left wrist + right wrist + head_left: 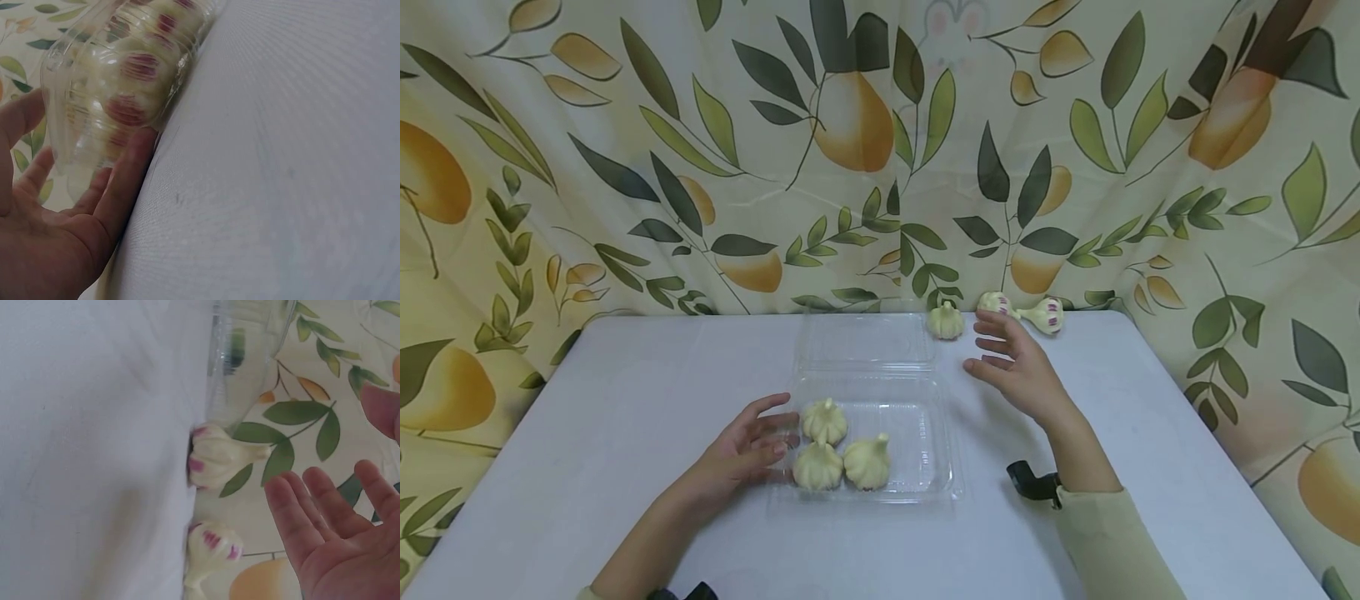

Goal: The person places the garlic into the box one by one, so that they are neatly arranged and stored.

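A clear plastic clamshell box (pixel 951 467) lies with its lid folded back on the table. Three garlic bulbs (pixel 867 462) sit in its left part, and purple marks show on them through the wall in the left wrist view. My left hand (pixel 748 450) touches the box's left side, fingers extended along it. Above the table near the back, my right hand (pixel 1018 367) is held with loosely spread fingers and nothing in them. Close to it are an upright garlic bulb (pixel 946 321) beside the lid, a lying garlic bulb (pixel 1045 316) and another garlic bulb (pixel 994 303) partly behind the fingers.
The white table (pixel 647 400) ends at the back against a curtain (pixel 880 200) printed with leaves and fruit. The open lid (pixel 865 342) reaches toward the back edge. A black wrist camera mount (pixel 1033 483) is on the right wrist.
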